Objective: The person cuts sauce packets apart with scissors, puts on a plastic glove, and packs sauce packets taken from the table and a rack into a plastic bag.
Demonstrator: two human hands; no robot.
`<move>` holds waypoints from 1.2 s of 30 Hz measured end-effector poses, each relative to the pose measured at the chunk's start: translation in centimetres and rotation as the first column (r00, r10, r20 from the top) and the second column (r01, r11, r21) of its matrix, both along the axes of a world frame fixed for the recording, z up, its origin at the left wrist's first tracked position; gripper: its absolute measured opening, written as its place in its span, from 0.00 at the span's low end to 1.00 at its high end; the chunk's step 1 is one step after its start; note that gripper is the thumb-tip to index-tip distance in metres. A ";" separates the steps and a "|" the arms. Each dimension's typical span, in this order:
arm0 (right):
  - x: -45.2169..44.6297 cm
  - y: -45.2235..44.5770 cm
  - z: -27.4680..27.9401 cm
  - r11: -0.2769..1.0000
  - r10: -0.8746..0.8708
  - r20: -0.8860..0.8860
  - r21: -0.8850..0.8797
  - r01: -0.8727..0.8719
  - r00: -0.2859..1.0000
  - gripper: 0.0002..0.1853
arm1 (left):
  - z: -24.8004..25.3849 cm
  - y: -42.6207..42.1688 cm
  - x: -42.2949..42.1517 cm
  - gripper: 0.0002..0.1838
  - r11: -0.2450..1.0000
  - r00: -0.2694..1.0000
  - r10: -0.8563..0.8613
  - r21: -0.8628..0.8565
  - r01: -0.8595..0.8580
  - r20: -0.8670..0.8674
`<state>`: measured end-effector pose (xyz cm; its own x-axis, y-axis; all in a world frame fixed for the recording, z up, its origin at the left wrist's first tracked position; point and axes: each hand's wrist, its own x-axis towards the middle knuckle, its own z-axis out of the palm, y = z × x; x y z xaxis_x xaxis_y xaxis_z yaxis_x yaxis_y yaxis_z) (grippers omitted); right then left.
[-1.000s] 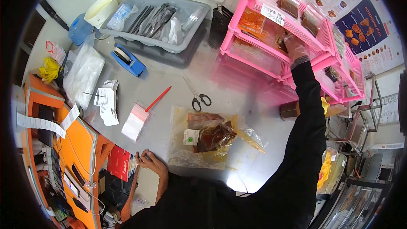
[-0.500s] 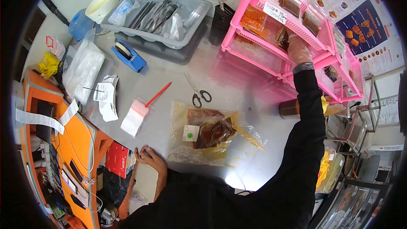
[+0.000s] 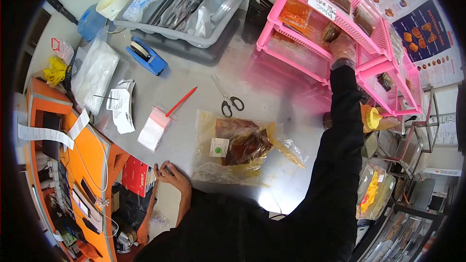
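Observation:
My right hand (image 3: 342,48), in a clear plastic glove, reaches into the middle level of the pink rack (image 3: 296,43). Its fingers are at a packet with dark contents (image 3: 331,33); the fingertips are partly hidden, so the grip is unclear. My left hand (image 3: 170,174) is bare and rests at the table's near edge, fingers loosely curled and apart, holding nothing. Between the arms lies a clear bag with dark brown sauce packets (image 3: 247,148), with a small white label (image 3: 219,147) on it. Black-handled scissors (image 3: 232,104) lie just beyond the bag.
A red pen (image 3: 182,101) touches small zip bags (image 3: 154,130). Farther back are a blue tape dispenser (image 3: 147,57), a receipt stack (image 3: 122,106), white plastic bags (image 3: 94,75) and a grey tray (image 3: 213,36) of wrapped cutlery. A yellow-capped bottle (image 3: 373,118) stands right of my sleeve.
My right hand stays within the rack, and the dark packet beside its fingers has shifted and tilted. The right forearm has moved left, uncovering the yellow cap. The left hand has barely moved.

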<state>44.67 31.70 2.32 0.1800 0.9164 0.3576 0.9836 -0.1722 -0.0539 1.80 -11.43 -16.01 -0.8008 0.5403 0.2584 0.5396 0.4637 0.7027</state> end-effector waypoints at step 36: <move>-9.5 -25.1 -0.1 0.856 0.515 -0.157 0.046 -0.514 0.843 0.12 | -1.0 -0.5 -0.4 0.14 0.999 1.000 -0.030 0.042 0.029 0.008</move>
<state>35.14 6.61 2.27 -0.2630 0.8925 0.3664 0.9092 0.3564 -0.2154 1.45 -11.96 -17.02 -0.7871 0.5525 0.2744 0.5463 0.4178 0.7259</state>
